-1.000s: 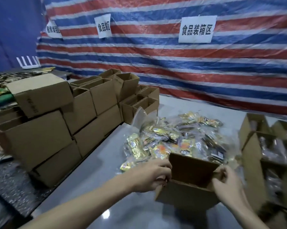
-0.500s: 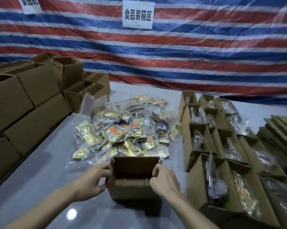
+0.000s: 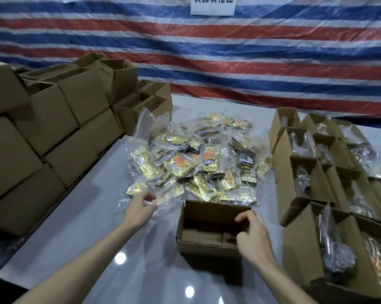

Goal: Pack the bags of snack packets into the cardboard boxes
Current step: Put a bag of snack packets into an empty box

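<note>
An empty open cardboard box (image 3: pixel 209 244) stands on the grey table in front of me. Behind it lies a heap of clear bags of gold and orange snack packets (image 3: pixel 194 167). My left hand (image 3: pixel 139 208) is off the box and reaches the near left edge of the heap, its fingers curled at a clear bag there; whether it grips the plastic I cannot tell. My right hand (image 3: pixel 251 233) hovers over the right side of the box with loosely curled fingers, holding nothing.
Stacked brown cartons (image 3: pixel 53 128) wall off the table's left side. Rows of open boxes holding bagged snacks (image 3: pixel 330 185) fill the right side. A striped tarpaulin (image 3: pixel 229 58) hangs behind. Bare table (image 3: pixel 119 270) lies near me.
Both hands have let go of the box's side flaps. The left hand moved forward to the heap's edge. The right hand hovers over the box. My view swung right and down.
</note>
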Action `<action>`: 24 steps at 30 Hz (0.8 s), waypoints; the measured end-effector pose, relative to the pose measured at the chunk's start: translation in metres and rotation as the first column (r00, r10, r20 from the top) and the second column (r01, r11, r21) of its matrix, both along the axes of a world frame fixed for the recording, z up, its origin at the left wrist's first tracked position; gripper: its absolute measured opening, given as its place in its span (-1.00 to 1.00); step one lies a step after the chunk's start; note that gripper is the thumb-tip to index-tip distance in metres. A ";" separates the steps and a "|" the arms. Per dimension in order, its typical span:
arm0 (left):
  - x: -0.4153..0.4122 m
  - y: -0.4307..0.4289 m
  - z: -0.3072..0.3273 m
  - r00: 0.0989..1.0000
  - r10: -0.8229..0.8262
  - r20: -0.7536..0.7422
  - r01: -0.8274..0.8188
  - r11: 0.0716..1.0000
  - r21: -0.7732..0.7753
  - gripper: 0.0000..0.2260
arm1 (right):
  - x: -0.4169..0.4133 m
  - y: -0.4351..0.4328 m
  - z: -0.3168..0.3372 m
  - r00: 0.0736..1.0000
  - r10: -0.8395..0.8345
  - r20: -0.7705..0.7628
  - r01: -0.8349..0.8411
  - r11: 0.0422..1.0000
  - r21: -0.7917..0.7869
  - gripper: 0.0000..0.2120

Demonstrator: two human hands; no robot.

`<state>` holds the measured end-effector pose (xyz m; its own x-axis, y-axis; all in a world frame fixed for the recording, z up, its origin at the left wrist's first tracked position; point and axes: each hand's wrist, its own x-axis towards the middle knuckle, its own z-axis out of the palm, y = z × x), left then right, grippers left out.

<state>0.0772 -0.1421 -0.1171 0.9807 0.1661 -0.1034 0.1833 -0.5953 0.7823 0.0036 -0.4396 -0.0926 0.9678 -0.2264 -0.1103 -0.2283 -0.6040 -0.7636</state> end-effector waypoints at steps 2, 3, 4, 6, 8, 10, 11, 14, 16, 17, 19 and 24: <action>0.007 0.006 -0.017 0.997 -0.034 -0.065 0.040 0.993 0.107 -0.78 | 0.002 0.000 0.000 1.000 -0.003 0.007 0.003 1.000 0.003 -0.59; 0.010 0.007 -0.023 0.994 -0.066 -0.087 0.080 0.982 0.170 -0.74 | 0.003 0.000 -0.001 1.000 -0.003 0.013 0.003 1.000 0.004 -0.59; 0.013 0.006 -0.028 0.990 -0.104 -0.100 0.125 0.962 0.242 -0.70 | 0.004 0.001 -0.001 1.000 -0.003 0.018 0.003 1.000 0.000 -0.60; 0.017 -0.005 -0.038 0.983 -0.157 -0.092 0.180 0.913 0.365 -0.65 | 0.006 0.002 -0.003 1.000 -0.002 0.020 0.002 1.000 -0.021 -0.60; 0.022 -0.023 -0.041 0.985 -0.161 -0.058 0.171 0.899 0.402 -0.61 | 0.007 0.003 -0.004 1.000 0.006 0.030 -0.005 1.000 -0.029 -0.59; 0.029 -0.043 -0.044 0.988 -0.155 -0.024 0.151 0.897 0.416 -0.59 | 0.009 0.003 -0.005 0.999 0.011 0.035 -0.010 1.000 -0.028 -0.59; 0.033 -0.053 -0.044 0.991 -0.136 0.001 0.124 0.904 0.408 -0.59 | 0.010 0.003 -0.006 0.999 0.011 0.034 -0.010 1.000 -0.026 -0.59; 0.041 -0.071 -0.043 0.999 -0.002 0.051 -0.015 0.943 0.333 -0.79 | 0.011 0.001 -0.008 1.000 0.003 0.025 -0.003 1.000 -0.012 -0.59; 0.045 -0.072 -0.044 0.999 0.004 -0.035 0.011 0.910 0.414 -0.96 | 0.012 0.000 -0.008 1.000 -0.007 0.024 0.008 1.000 -0.015 -0.58; 0.046 -0.069 -0.046 0.995 -0.021 -0.100 0.066 0.880 0.470 -0.94 | 0.012 0.001 -0.008 1.000 -0.007 0.019 0.007 1.000 -0.022 -0.58; 0.046 -0.057 -0.046 0.979 -0.093 -0.180 0.177 0.829 0.530 -0.92 | 0.013 0.002 -0.009 1.000 -0.002 0.011 0.002 1.000 -0.025 -0.58; 0.044 -0.015 -0.045 0.902 -0.327 -0.281 0.431 0.675 0.599 -0.82 | 0.009 0.007 -0.006 1.000 -0.004 0.029 0.004 1.000 -0.010 -0.61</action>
